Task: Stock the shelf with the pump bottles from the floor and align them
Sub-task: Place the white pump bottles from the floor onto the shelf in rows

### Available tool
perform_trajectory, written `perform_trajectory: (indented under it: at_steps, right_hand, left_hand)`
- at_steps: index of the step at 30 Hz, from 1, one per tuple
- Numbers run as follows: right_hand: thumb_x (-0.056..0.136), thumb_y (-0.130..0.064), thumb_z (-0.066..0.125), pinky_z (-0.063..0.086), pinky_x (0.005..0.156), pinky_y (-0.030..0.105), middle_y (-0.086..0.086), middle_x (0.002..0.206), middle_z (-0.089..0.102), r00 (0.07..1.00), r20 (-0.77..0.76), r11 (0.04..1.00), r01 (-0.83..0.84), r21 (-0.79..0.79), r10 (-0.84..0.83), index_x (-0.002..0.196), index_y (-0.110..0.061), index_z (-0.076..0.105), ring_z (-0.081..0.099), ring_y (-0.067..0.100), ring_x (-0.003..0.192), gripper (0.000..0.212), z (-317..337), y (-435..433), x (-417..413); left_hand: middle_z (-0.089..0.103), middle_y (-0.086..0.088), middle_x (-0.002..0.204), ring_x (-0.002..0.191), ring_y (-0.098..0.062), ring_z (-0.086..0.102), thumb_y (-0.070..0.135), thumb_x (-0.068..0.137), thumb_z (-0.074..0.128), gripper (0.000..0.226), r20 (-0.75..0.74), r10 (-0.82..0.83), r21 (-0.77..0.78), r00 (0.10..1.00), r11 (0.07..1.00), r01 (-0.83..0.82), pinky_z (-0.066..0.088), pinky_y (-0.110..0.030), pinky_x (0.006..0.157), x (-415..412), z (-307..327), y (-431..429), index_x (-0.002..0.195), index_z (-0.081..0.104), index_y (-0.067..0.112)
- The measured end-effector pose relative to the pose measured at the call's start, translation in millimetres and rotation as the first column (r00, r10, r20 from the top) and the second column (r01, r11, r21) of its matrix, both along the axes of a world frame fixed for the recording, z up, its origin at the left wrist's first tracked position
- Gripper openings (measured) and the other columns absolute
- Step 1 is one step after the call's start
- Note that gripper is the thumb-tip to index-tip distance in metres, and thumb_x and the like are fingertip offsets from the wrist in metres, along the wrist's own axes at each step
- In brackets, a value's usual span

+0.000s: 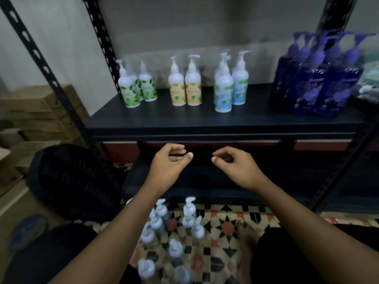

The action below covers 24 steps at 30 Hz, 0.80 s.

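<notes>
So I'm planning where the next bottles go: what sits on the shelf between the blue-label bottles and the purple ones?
Nothing: in the head view the shelf is bare between the blue-label bottles and the purple bottles.

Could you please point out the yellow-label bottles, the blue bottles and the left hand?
yellow-label bottles (185,89): head view, labels of the pair.
blue bottles (315,83): head view, body of a front bottle.
left hand (169,162): head view, back of hand.
</notes>
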State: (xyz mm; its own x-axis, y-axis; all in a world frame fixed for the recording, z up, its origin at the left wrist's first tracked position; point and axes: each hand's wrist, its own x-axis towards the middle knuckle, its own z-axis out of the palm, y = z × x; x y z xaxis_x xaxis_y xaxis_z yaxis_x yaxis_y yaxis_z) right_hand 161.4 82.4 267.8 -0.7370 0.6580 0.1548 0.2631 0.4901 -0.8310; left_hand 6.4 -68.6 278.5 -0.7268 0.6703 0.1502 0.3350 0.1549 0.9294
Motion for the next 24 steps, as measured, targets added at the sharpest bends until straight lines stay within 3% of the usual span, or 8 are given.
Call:
perform_trajectory:
  at_steps: [3,8,13,15,17,18,21,24]
  right_hand:
    - [0.093,-0.036,0.069,0.044,0.070,0.006,-0.012,0.096,0.069,0.997,0.063,0.994,-0.042,-0.101,0.048,0.104,-0.025,0.072,0.063,0.000,0.090,0.017,-33,-13,0]
    - [0.092,-0.036,0.070,0.049,0.078,0.021,-0.011,0.092,0.068,0.979,0.180,0.978,-0.062,-0.197,0.098,0.104,-0.023,0.072,0.063,0.003,0.088,0.018,-92,-28,-4]
    - [0.089,-0.036,0.071,0.052,0.081,0.026,-0.012,0.090,0.069,0.928,0.354,0.967,-0.022,-0.253,0.113,0.103,-0.023,0.071,0.066,0.010,0.090,0.019,-155,-45,1]
    - [0.089,-0.041,0.068,0.045,0.078,0.013,-0.014,0.094,0.069,0.900,0.416,0.962,-0.009,-0.274,0.127,0.103,-0.026,0.070,0.065,0.009,0.092,0.021,-177,-52,2]
    - [0.092,-0.044,0.064,0.026,0.069,-0.008,-0.014,0.098,0.066,0.861,0.488,0.961,0.001,-0.276,0.140,0.108,-0.029,0.066,0.055,-0.001,0.083,0.022,-196,-57,3]
    - [0.093,-0.044,0.064,0.021,0.068,-0.011,-0.012,0.099,0.065,0.848,0.510,0.957,0.014,-0.289,0.141,0.110,-0.027,0.066,0.049,-0.005,0.078,0.024,-205,-59,3]
    - [0.090,-0.044,0.068,0.040,0.075,0.009,-0.006,0.102,0.068,0.827,0.545,0.933,0.074,-0.352,0.140,0.115,-0.020,0.066,0.056,0.004,0.084,0.034,-243,-64,0]
    - [0.087,-0.041,0.072,0.047,0.083,0.026,-0.005,0.095,0.064,0.820,0.567,0.913,0.167,-0.371,0.081,0.123,-0.016,0.064,0.059,0.013,0.091,0.045,-272,-68,-4]
  left_hand:
    - [0.070,0.010,0.107,0.086,0.007,0.067,0.033,0.089,0.076,0.022,0.033,0.040,-0.056,0.999,0.998,-0.038,0.052,-0.012,0.072,3,-26,-28,0.108,0.065,0.027]
    - [0.070,0.004,0.107,0.096,-0.003,0.067,0.031,0.091,0.074,0.025,0.122,0.104,-0.159,0.987,0.984,-0.084,0.055,-0.018,0.082,7,-81,-59,0.111,0.065,0.021]
    - [0.069,0.002,0.098,0.078,0.001,0.064,0.023,0.088,0.077,0.026,0.220,0.210,-0.294,0.953,0.946,-0.141,0.048,-0.007,0.063,14,-148,-73,0.108,0.064,0.011]
    - [0.066,0.000,0.099,0.084,-0.007,0.063,0.023,0.086,0.079,0.029,0.270,0.250,-0.353,0.930,0.924,-0.146,0.051,-0.013,0.070,19,-181,-79,0.105,0.060,0.014]
    - [0.062,-0.004,0.104,0.091,-0.018,0.060,0.024,0.082,0.083,0.038,0.278,0.289,-0.417,0.916,0.896,-0.156,0.050,-0.029,0.079,25,-213,-85,0.105,0.055,0.015]
    - [0.058,-0.003,0.101,0.093,-0.021,0.058,0.026,0.080,0.085,0.043,0.278,0.301,-0.451,0.912,0.879,-0.153,0.047,-0.032,0.080,29,-227,-86,0.107,0.053,0.014]
    - [0.048,-0.001,0.082,0.082,-0.022,0.052,0.025,0.074,0.087,0.044,0.279,0.314,-0.497,0.907,0.856,-0.144,0.042,-0.034,0.076,35,-262,-90,0.090,0.051,0.005]
    - [0.056,-0.017,0.082,0.083,-0.034,0.062,0.044,0.066,0.085,0.063,0.274,0.306,-0.543,0.912,0.832,-0.116,0.052,-0.043,0.075,32,-298,-92,0.091,0.054,-0.005]
